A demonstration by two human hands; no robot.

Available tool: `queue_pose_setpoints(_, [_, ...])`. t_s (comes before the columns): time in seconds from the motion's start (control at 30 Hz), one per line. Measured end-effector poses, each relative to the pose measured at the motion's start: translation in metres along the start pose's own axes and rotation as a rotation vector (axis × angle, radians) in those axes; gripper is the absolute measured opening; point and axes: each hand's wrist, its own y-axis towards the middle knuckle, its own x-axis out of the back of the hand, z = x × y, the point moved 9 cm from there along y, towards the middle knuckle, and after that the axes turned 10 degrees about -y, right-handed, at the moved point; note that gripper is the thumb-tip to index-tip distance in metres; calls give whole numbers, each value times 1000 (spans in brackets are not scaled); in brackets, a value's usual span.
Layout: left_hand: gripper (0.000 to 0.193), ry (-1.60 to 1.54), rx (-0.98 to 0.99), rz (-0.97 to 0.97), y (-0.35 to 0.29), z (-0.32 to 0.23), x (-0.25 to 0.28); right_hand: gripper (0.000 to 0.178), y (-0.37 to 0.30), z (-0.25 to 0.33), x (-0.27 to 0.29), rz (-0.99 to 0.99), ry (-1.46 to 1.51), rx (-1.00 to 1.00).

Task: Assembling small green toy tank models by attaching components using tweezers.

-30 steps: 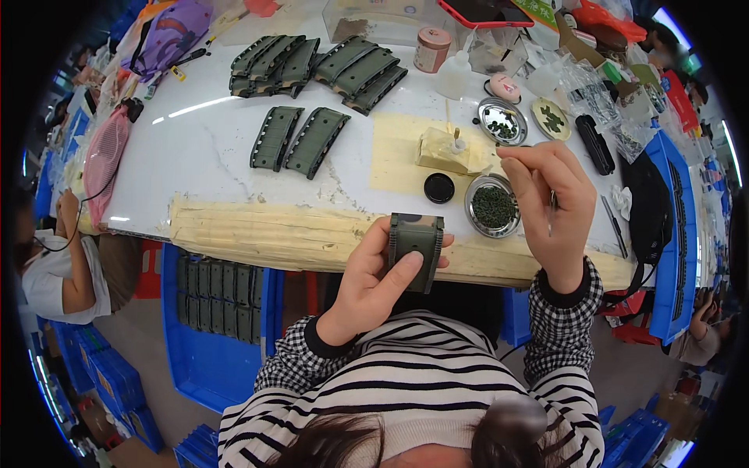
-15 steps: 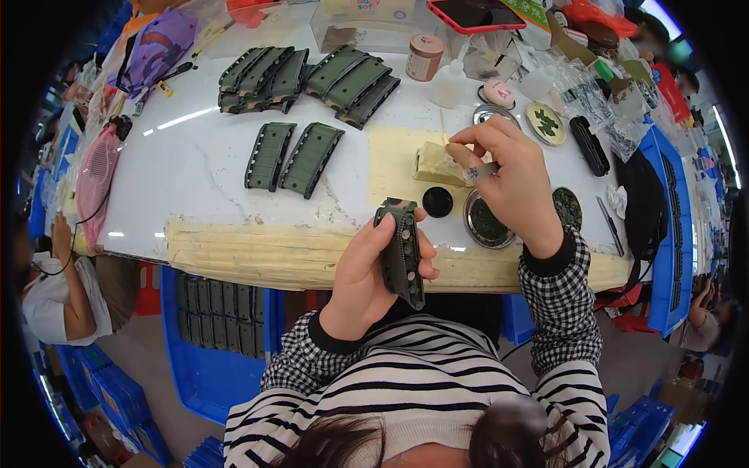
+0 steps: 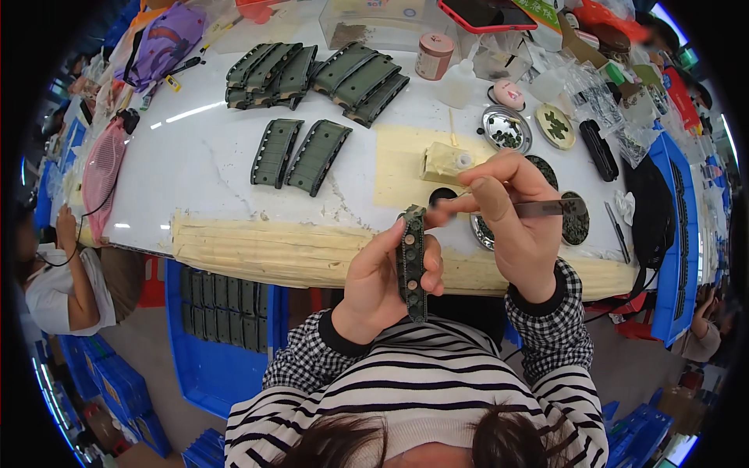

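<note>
The dark green ribbed panel (image 3: 412,264) stands edge-on in the left hand (image 3: 384,285), long axis running away from the person's chest, fingers wrapped round its near side and thumb pressed on the other, held just off the taped table edge (image 3: 257,249). The right hand (image 3: 511,222) is the nearer one to its top end: its fingers are pinched narrow on a slim metal tool (image 3: 550,208), whose tip meets the upper end of the panel just to the left of those fingertips. Beyond the right knuckles sit round metal dishes: one (image 3: 505,129) with dark bits in it, another (image 3: 555,126) with green pieces, and a third (image 3: 575,218) just right of the tool, filled with dark green grains. Past the left fingers lie two more green panels (image 3: 300,152) side by side, with a stack of the same (image 3: 316,74) farther back. Below the left wrist, a blue bin (image 3: 222,320) holds rows of them.
</note>
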Motion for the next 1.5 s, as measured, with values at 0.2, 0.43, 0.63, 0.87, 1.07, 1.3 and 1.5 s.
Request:
queue_pose_setpoints(0.2, [48,21,-3,12,0,0,0,18,0,-2,1,-8,16,-2])
queue_pose_setpoints(0.43, [48,34,-9,16,1,1,-2,17,1,-2,2,-1,-1,10])
queue_pose_setpoints(0.63, [48,42,-12,8,2,1,-2,17,1,-2,2,-3,15,10])
queue_pose_setpoints(0.87, [46,214,-52,0,-4,-11,-5,17,7,12,32,-205,-327,108])
queue_pose_setpoints(1.07, [50,789,-218,-97,-13,-31,-21,8,15,19,31,-241,-920,322])
queue_pose_setpoints(1.3, [56,1535,-501,-54,-23,-40,-46,4,-3,52,28,-301,-818,430])
queue_pose_setpoints(1.5, [67,1812,-627,26,-24,-34,-58,11,-7,18,-1,27,-224,148])
